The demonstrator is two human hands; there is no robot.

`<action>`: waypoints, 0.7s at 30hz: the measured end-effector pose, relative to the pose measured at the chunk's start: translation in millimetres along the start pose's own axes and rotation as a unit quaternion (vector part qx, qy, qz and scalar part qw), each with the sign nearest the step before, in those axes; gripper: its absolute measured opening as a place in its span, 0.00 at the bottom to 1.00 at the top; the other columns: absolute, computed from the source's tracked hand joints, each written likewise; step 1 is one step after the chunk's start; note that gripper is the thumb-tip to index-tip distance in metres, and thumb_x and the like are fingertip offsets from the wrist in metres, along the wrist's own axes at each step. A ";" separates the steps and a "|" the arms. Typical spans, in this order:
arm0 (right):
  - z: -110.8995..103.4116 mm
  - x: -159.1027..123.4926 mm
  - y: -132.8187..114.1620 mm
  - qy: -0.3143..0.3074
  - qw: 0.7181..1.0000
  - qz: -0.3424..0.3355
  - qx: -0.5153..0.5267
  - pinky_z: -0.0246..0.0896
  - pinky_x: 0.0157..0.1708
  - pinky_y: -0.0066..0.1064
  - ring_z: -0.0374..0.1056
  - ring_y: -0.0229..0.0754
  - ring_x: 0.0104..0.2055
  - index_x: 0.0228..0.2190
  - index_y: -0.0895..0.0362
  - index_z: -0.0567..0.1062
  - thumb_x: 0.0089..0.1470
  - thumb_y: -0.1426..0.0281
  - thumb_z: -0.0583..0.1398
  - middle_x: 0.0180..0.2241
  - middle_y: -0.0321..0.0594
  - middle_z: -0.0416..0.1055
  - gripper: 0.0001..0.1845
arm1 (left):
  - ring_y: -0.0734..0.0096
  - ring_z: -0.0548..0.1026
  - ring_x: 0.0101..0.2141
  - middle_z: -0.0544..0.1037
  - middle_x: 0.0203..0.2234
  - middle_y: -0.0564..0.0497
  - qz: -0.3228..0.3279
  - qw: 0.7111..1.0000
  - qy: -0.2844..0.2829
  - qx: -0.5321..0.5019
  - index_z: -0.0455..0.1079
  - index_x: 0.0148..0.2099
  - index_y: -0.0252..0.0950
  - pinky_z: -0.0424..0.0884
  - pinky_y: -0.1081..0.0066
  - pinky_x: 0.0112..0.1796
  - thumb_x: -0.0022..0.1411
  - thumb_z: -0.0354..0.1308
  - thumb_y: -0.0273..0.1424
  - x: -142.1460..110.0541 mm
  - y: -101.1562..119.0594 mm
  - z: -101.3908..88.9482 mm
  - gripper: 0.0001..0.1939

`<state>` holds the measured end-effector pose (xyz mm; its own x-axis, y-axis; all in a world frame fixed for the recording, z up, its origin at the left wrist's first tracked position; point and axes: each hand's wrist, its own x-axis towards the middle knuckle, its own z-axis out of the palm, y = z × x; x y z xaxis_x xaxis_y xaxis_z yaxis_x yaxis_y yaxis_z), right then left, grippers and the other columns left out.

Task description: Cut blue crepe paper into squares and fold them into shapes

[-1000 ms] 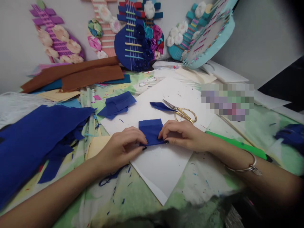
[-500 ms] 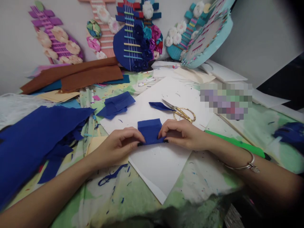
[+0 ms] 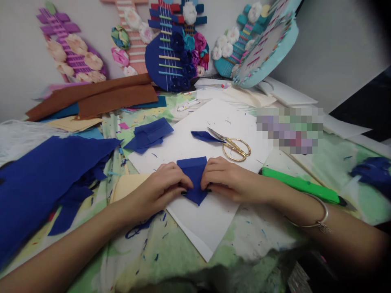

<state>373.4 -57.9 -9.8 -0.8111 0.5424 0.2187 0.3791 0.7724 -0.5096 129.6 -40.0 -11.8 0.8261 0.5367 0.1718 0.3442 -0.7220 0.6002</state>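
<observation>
A small piece of dark blue crepe paper (image 3: 195,173) lies over the white sheet (image 3: 210,228), its lower end coming to a point towards me. My left hand (image 3: 166,185) pinches its left edge between thumb and fingers. On the opposite edge, my right hand (image 3: 224,179) is closed in a similar pinch. Beyond the hands, gold-handled scissors (image 3: 236,148) rest on the white sheet, their blades beside a narrow folded blue strip (image 3: 206,136). Several blue paper pieces (image 3: 149,134) are stacked at the sheet's left corner.
A large blue crepe sheet (image 3: 51,183) covers the left of the table. Near my right forearm lies a green-handled tool (image 3: 301,185). Brown paper (image 3: 119,97) is at the back, below decorated guitar shapes (image 3: 165,61) against the wall. A blurred patch hides something at right.
The blue piece's near edge was straight across; now it is folded to a point. Both hands have come slightly closer together along its sides.
</observation>
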 end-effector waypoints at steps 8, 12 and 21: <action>5.3 8.0 -1.9 0.082 0.993 0.073 0.044 0.57 0.37 0.29 0.66 0.36 0.34 0.36 0.57 0.71 0.52 0.77 0.60 0.30 0.35 0.73 0.07 | 0.70 0.74 0.32 0.76 0.29 0.52 -0.072 0.987 0.100 -0.098 0.72 0.40 0.38 0.68 0.71 0.33 0.58 0.58 0.26 6.0 1.4 8.4 0.07; 6.9 9.5 -1.9 0.084 0.990 0.086 0.073 0.58 0.36 0.28 0.68 0.35 0.33 0.35 0.58 0.71 0.49 0.79 0.62 0.29 0.34 0.74 0.10 | 0.70 0.74 0.32 0.77 0.28 0.52 -0.065 0.991 0.096 -0.066 0.73 0.38 0.37 0.66 0.71 0.32 0.57 0.60 0.27 7.9 2.8 7.9 0.05; 5.5 8.3 -2.8 0.061 0.981 0.109 0.149 0.61 0.35 0.30 0.69 0.36 0.32 0.35 0.58 0.71 0.49 0.80 0.60 0.30 0.36 0.74 0.10 | 0.69 0.74 0.32 0.78 0.27 0.52 -0.064 0.991 0.096 -0.068 0.74 0.36 0.38 0.67 0.71 0.33 0.56 0.62 0.27 7.0 2.4 7.5 0.04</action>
<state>363.2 -57.4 -11.1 -0.6587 0.7338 0.1664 0.3760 0.5126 -0.7719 139.5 -41.3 -15.0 0.6748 0.7027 0.2256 0.3661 -0.5842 0.7244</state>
